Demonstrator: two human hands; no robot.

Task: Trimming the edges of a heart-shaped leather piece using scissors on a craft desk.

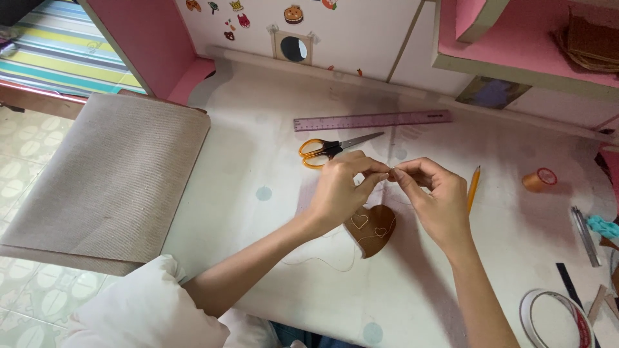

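Observation:
My left hand and my right hand meet above the white desk, fingertips pinched together on a fine needle and thread. The pale thread trails down to a brown heart-shaped piece lying on the desk just below my hands; small heart outlines are stitched on it. A loose loop of the thread lies on the desk by my left forearm.
Orange-handled scissors and a pink ruler lie beyond my hands. A pencil and an orange thread spool sit to the right. A tape roll is at lower right, a beige fabric board at left.

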